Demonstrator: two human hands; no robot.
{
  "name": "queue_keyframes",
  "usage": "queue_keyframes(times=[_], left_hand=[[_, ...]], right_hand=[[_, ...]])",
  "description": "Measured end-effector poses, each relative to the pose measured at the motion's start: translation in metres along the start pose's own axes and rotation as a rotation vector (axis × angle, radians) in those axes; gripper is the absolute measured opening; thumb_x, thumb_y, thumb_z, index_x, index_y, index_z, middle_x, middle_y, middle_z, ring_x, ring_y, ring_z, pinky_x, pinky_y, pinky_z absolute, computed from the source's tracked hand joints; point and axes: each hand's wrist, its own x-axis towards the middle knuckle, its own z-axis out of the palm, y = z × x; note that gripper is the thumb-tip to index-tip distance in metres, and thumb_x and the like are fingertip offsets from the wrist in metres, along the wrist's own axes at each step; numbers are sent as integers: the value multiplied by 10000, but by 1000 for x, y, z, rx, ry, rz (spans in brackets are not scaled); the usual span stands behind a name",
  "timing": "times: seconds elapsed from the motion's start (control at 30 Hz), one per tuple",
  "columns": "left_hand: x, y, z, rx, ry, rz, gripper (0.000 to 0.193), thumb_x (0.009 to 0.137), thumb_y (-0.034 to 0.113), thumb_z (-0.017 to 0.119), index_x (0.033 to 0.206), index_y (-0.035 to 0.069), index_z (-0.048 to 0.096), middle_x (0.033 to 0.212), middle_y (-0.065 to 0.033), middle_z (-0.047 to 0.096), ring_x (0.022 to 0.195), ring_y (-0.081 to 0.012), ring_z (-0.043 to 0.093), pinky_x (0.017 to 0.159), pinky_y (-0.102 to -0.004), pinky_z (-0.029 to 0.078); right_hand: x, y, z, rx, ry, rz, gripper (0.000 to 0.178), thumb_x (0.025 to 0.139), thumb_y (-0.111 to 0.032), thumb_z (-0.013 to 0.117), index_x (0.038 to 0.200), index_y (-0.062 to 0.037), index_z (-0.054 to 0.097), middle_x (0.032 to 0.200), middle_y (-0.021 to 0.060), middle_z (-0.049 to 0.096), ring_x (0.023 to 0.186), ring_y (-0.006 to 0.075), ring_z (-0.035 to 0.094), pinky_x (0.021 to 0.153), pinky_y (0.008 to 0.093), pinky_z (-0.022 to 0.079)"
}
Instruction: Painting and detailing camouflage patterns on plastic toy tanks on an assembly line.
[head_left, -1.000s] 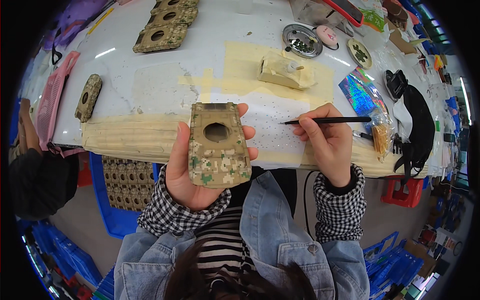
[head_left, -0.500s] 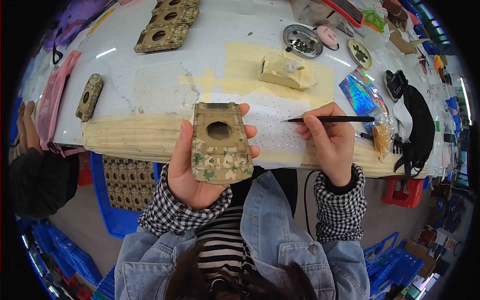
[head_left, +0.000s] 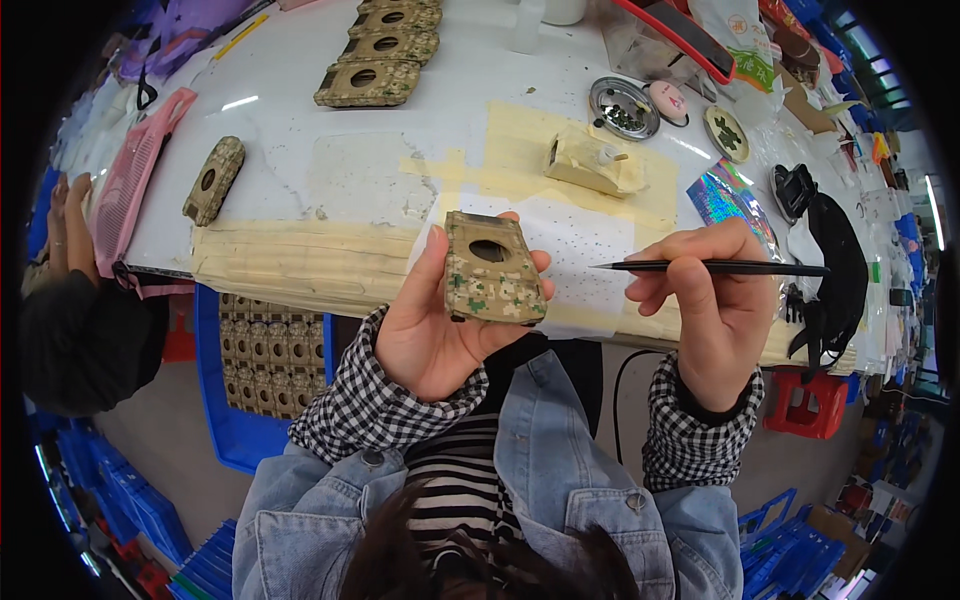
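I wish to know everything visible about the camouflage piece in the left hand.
The piece is a boxy shell, tan with green and whitish blocky patches, densest toward its near end; plastic or metal, I cannot tell. Its top has a round hole and a dark strip at the far end. Top toward the camera, it is held by the left hand, thumb and fingers on opposite sides, at the table's near edge.

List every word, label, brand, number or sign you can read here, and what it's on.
None clearly readable.
White-and-green plastic bag: print too small and blurred.
Pink round case: marking too small.
Camouflage model hull in the left hand: no lettering visible.
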Motion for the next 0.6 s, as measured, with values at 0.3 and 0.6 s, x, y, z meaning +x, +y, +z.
queue_keyframes(times=[0.3, 0.6], left_hand=[[-9, 4, 10, 125, 95, -38, 543, 981, 444, 214, 1361, 66, 299, 1264, -210, 478, 1132, -295, 533, 923, -378, 508], [-15, 6, 9, 77, 39, -26, 615, 977, 457, 200, 1390, 3, 217, 1278, -219, 448, 1135, -306, 524, 936, -390, 499]], right_hand=[[7, -19, 34, 26, -220, -7, 113, 876, -41, 589, 916, 47, 533, 843, 91, 614, 786, 126, 629, 687, 228, 529], [8, -20, 46, -30, -242, 23, 105, 869, -34, 596, 909, 48, 545, 835, 80, 613, 771, 121, 626, 693, 228, 530]])
